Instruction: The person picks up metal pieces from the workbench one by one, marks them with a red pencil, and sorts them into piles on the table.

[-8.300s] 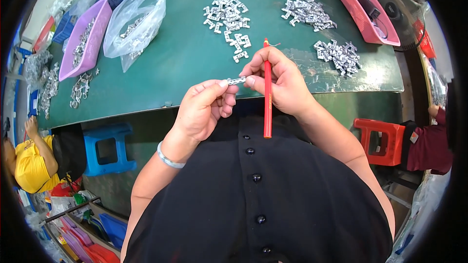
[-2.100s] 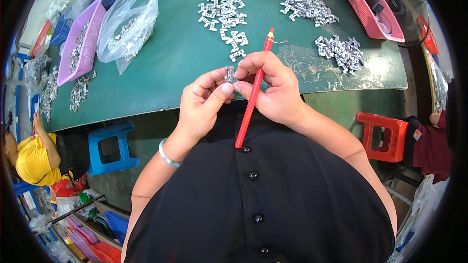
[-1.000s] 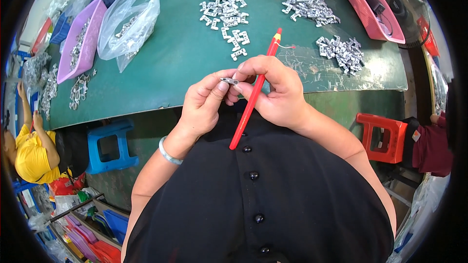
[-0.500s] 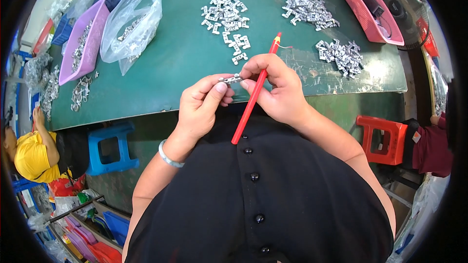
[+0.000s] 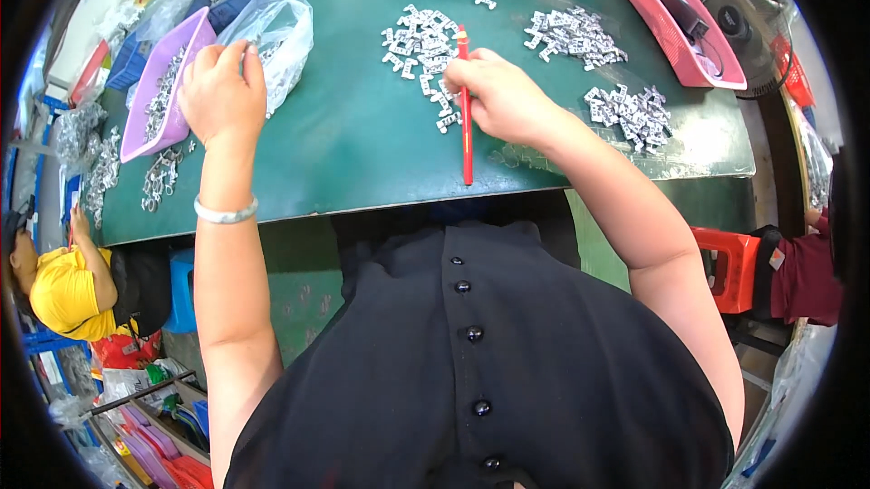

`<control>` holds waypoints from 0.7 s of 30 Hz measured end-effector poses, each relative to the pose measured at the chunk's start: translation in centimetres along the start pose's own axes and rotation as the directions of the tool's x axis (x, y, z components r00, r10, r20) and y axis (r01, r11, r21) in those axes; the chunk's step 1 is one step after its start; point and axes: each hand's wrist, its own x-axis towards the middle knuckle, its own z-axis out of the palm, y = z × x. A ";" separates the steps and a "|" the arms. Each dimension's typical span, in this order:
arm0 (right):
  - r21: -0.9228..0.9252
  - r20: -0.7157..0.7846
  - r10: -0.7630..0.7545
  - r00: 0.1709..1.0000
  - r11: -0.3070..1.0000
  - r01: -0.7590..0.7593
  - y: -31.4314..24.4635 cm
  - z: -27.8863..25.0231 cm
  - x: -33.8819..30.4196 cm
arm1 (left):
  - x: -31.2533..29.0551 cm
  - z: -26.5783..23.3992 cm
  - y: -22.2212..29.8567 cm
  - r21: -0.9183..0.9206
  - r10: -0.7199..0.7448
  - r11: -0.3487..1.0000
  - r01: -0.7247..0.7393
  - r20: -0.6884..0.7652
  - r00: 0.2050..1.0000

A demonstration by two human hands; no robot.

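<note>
Right hand (image 5: 503, 101) clamps pen (image 5: 468, 140) by parts (image 5: 422, 39); left hand (image 5: 222, 95) by bag (image 5: 292, 58), grip unclear; likely pickup, next wanting fine pinch

Red pencil (image 5: 466, 131) in the right hand (image 5: 498, 95)
Its blunt end points bodyward; small silvery parts (image 5: 422, 40) lie heaped beyond the grip, a clear bag (image 5: 288, 16) beside the left hand (image 5: 221, 92).
</note>
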 end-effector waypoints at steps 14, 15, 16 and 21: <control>-0.049 0.166 -0.033 0.986 0.998 0.042 1.4 0.4 0.7 | -5.8 -0.8 6.9 -0.663 0.041 0.722 0.195 0.322 0.946; -0.048 0.143 -0.054 0.988 0.997 0.061 1.4 0.3 0.7 | -6.4 -0.8 7.5 -0.702 0.054 0.672 0.236 0.364 0.930; -0.047 0.120 -0.074 0.990 0.996 0.080 1.3 0.3 0.6 | -6.9 -0.9 8.3 -0.734 0.055 0.617 0.285 0.401 0.914; 0.201 -0.056 -0.037 0.998 0.978 0.047 -0.5 0.2 -0.1 | -7.1 -1.8 11.5 -0.676 -0.020 0.215 0.704 0.718 0.696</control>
